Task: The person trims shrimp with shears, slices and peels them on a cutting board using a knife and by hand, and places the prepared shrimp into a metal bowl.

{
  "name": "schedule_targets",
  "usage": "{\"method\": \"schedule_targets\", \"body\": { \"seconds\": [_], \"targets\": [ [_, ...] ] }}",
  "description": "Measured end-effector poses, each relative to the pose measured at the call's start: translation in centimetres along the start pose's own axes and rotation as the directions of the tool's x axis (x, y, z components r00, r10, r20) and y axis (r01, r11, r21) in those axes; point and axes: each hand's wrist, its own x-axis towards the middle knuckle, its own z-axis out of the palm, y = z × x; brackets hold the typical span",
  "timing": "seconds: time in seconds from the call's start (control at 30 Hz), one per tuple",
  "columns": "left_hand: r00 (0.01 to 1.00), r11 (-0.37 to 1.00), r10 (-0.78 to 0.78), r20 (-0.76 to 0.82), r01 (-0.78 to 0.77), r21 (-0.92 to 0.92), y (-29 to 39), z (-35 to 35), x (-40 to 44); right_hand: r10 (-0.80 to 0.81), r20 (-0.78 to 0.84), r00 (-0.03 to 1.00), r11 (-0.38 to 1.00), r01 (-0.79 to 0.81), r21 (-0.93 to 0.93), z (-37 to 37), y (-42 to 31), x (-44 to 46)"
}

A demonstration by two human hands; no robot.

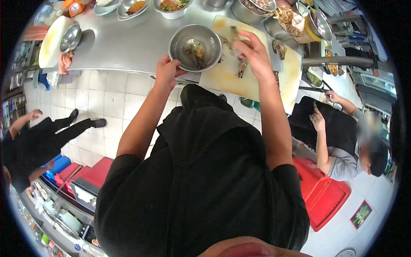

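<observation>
My left hand [168, 72] grips the rim of a round stainless steel bowl [175, 53], with the thumb over the edge. Inside the bowl lies a small heap of dark, yellowish pieces [196, 55] that look like shrimp. My right hand [253, 52] is above a pale cutting board [218, 83], just right of the bowl. Its fingers are bent toward a small greyish, motion-blurred thing [233, 48] at the fingertips, too smeared to name. Several shrimp-like pieces [242, 67] lie on the board below that hand.
A knife [276, 78] rests on the board's right side. Pots of food [250, 12] stand behind the board. Along the counter's back are a bowl of chopped vegetables [173, 6] and a plate of orange seasoning [135, 7]. Co-workers are at right [329, 124] and left [34, 145].
</observation>
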Motion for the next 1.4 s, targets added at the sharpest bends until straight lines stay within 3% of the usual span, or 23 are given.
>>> {"method": "schedule_targets", "body": {
  "seconds": [0.07,0.2,0.27,0.3,0.4,0.5,0.6,0.7,0.8,0.9,1.0,1.13,1.23,1.3,1.4],
  "targets": [
    [1.000,1.000,0.009,0.006,-0.009,-0.010,0.4,0.7,-1.0,-0.057,0.102,0.993,0.998,0.055,0.022,2.9,-2.0,0.4],
    [0.999,0.999,0.037,0.006,-0.037,0.000,-0.1,0.5,-0.6,0.207,0.253,0.945,0.958,-0.248,0.142,8.0,0.5,3.7],
    [0.999,0.999,0.046,0.003,-0.046,-0.009,-0.2,0.1,-1.1,0.031,0.191,0.981,0.973,0.015,-0.232,10.0,2.7,4.4],
    [0.998,0.998,0.057,-0.005,-0.057,-0.001,0.0,0.2,-1.5,-0.138,0.127,0.982,0.869,0.182,-0.461,10.4,3.4,4.0],
    [0.999,0.999,0.037,-0.020,-0.036,0.011,-0.6,-1.6,-1.3,-0.187,0.085,0.979,0.825,0.203,-0.527,8.5,2.0,3.0],
    [0.997,0.998,0.056,-0.059,-0.056,-0.003,-1.1,-3.2,-1.8,-0.112,-0.169,0.979,0.895,0.025,-0.445,4.9,2.9,4.7],
    [0.993,0.998,0.038,-0.108,-0.044,-0.051,-1.0,-3.5,-2.3,-0.033,-0.108,0.994,0.676,-0.057,-0.735,3.6,3.7,5.7],
    [0.990,0.997,0.048,-0.131,-0.055,-0.049,-1.4,-4.0,-2.3,-0.044,-0.016,0.999,0.464,0.007,-0.886,6.4,5.1,5.2],
    [0.991,0.996,0.058,-0.120,-0.065,-0.055,-1.8,-4.3,-2.0,0.014,-0.104,0.994,0.452,-0.099,-0.887,7.8,6.2,6.0],
    [0.994,0.998,0.052,-0.094,-0.056,-0.042,-1.7,-4.6,-2.0,-0.090,-0.146,0.985,0.567,-0.070,-0.821,7.3,9.1,8.0],
    [0.993,0.997,0.046,-0.107,-0.052,-0.057,-1.9,-4.5,-2.0,-0.026,-0.219,0.975,0.910,-0.068,-0.410,5.4,9.1,7.7],
    [0.991,0.998,0.047,-0.122,-0.051,-0.031,-2.0,-4.6,-2.1,0.008,-0.096,0.995,0.993,0.003,0.119,5.5,5.4,5.4],
    [0.995,0.999,0.038,-0.092,-0.040,-0.018,-2.1,-4.1,-2.0,-0.244,-0.069,0.967,0.953,0.226,-0.201,8.6,1.8,3.1],
    [0.998,0.999,0.035,-0.057,-0.037,-0.021,-1.7,-3.5,-2.1,-0.405,-0.008,0.914,0.827,0.362,-0.429,11.1,0.5,2.0],
    [0.999,0.999,0.030,-0.028,-0.030,-0.021,-1.0,-2.5,-2.6,-0.438,0.137,0.889,0.618,0.408,-0.672,12.7,1.7,0.9]
  ]
}}
